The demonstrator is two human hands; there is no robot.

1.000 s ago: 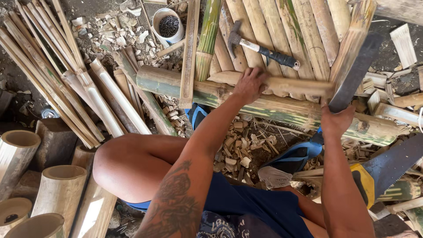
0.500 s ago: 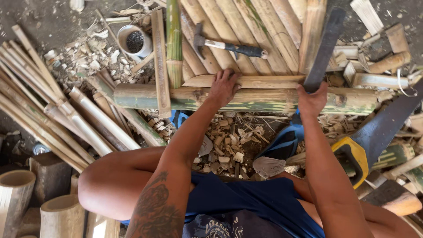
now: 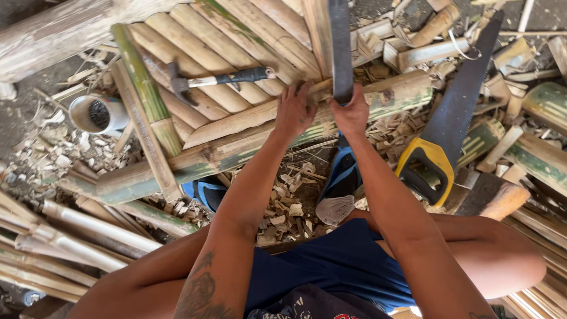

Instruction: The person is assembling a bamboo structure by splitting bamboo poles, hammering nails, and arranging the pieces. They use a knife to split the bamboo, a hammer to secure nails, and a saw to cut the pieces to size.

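Near the middle of the view, just toward twelve o'clock, the right hand (image 3: 352,113) has its fingers wrapped tight around the handle of a dark flat blade (image 3: 340,47) that runs straight up toward twelve, while the left hand (image 3: 294,111), at its nine o'clock and just beside it, presses down with fingers spread, gripping nothing, on a split bamboo slat (image 3: 248,121) lying across a thick bamboo pole (image 3: 248,147). At ten o'clock a hammer (image 3: 218,79) rests on a row of bamboo slats (image 3: 236,41), with a white cup (image 3: 97,113) farther out at nine, and at three o'clock a yellow-handled handsaw (image 3: 443,142) lies among wood chips (image 3: 289,207).
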